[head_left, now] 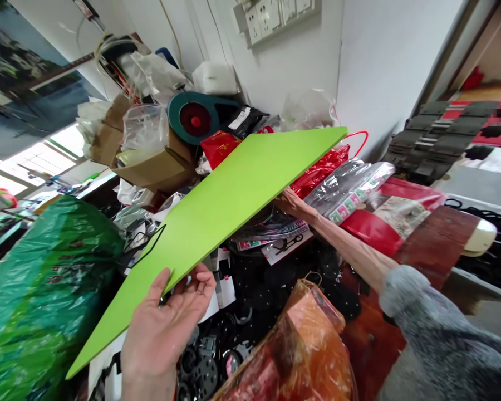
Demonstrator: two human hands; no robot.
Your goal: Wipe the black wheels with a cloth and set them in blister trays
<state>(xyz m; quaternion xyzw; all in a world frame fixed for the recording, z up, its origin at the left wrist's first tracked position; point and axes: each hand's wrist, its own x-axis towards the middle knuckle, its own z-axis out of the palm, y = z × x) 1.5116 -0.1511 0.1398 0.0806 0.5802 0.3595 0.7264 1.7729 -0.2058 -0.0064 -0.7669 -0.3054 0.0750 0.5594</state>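
Note:
A flat, bright lime-green board [217, 223] crosses the view on a slant, from the lower left up to the upper right. My left hand [162, 328] holds its near edge, with the palm toward me and the fingers spread along the rim. My right hand [291, 204] grips the board's far edge from the right, its fingers hidden behind the board. A grey fuzzy sleeve [438, 328] covers my right forearm. A thin black cord [150, 248] lies across the board near my left hand.
A green plastic bag [37, 289] bulges at the left and an orange wrapped bundle [292, 345] sits below. Black parts [204, 367] lie beneath the board. Behind it are a cardboard box [150, 167], a teal wheel [194, 120] and wall sockets [267, 22].

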